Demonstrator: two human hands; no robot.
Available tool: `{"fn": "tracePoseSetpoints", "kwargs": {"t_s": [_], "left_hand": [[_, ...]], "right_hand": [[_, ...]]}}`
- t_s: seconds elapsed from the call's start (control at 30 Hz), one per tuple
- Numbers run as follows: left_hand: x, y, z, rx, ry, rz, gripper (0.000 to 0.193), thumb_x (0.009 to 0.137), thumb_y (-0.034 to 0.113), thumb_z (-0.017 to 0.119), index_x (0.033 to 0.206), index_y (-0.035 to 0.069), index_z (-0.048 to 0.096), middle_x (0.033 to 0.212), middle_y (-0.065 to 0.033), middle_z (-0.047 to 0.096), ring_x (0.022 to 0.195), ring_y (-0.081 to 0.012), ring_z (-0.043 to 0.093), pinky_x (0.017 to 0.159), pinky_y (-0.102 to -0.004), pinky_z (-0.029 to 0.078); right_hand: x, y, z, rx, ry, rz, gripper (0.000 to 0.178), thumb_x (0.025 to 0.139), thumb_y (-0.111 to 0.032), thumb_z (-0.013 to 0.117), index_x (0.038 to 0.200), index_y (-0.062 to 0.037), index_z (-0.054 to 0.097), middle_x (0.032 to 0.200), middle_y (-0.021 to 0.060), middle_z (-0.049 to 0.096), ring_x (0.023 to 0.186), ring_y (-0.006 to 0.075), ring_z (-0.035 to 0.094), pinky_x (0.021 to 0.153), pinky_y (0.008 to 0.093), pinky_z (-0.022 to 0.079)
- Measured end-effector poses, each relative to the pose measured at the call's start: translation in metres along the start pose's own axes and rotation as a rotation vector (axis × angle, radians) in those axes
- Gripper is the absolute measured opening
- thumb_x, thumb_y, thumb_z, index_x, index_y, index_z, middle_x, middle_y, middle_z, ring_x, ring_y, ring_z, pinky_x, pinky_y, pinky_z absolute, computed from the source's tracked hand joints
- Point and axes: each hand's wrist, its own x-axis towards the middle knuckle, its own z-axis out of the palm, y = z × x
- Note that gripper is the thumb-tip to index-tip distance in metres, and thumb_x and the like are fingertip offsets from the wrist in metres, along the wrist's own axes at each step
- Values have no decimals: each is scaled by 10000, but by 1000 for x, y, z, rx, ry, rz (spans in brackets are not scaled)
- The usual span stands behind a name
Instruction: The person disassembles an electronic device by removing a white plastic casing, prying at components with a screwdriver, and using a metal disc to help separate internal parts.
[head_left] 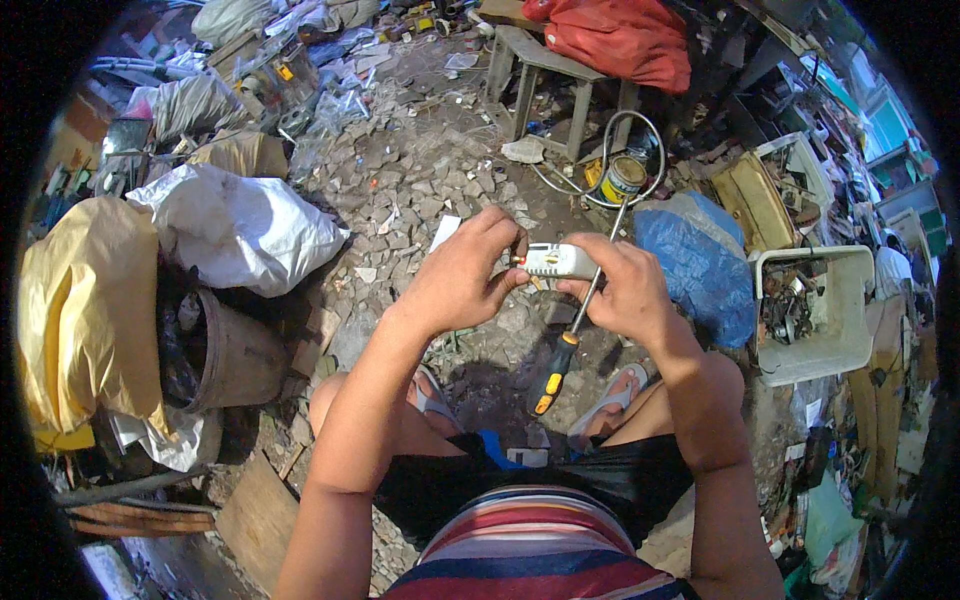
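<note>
My right hand (632, 292) is closed around the right end of a small white plastic device (557, 261) with slots along its body; its exact kind I cannot make out. A long screwdriver (556, 374) with a black and yellow handle is tucked in the same hand. Its handle hangs toward my knees and its thin shaft points up and away. At the device's left end, the thumb and fingers of my left hand (462, 272) pinch together on a tiny reddish or brassy part, mostly hidden by the fingertips. Both hands are over the rubble-covered ground between my knees.
White (235, 225) and yellow sacks (90, 310) slump beside a dark bucket (235, 350) at left. On the right are a blue plastic bag (695, 265) and a pale bin (815, 360) of metal scraps. A yellow can (622, 180) sits before a wooden stool (525, 85) bearing a red sack (620, 45).
</note>
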Motion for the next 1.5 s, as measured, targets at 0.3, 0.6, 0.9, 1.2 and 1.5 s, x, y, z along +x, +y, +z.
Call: {"fn": "tracePoseSetpoints", "kwargs": {"t_s": [0.3,0.6,0.9,1.2,1.5], "left_hand": [[-3,2,-5,-48,-77,-26,244,808,200,640,890,24,493,887,-139,468,829,-314,501,734,-378,423],[-1,-2,-7,-175,-46,-13,162,820,164,619,830,36,522,797,-115,486,779,-290,495,700,-377,408],[-2,-6,-3,-144,37,-37,135,793,150,603,811,31,541,798,-117,523,789,-290,530,702,-384,428],[0,1,18,-29,284,-175,122,680,102,642,723,23,560,690,-114,550,640,-279,567,609,-356,464],[-3,-2,24,-6,348,-125,182,720,145,698,892,89,677,802,-92,636,737,-261,643,655,-350,520]], "right_hand": [[0,0,2,-1,-17,-47,401,743,-275,721,1096,-165,568,851,115,646,774,346,630,674,450,481],[1,-5,-1,26,-27,-39,412,712,-230,746,1078,-142,578,948,91,651,855,325,633,729,427,488],[3,-7,0,-44,8,-69,452,660,-156,771,1073,-116,591,965,93,655,848,315,637,715,389,498],[2,-5,4,-61,-2,-43,443,671,-149,770,1074,-111,590,982,94,653,844,328,634,721,389,505],[5,2,1,-106,41,90,421,722,-252,753,1089,-139,582,937,108,657,832,334,633,707,423,501]]}}
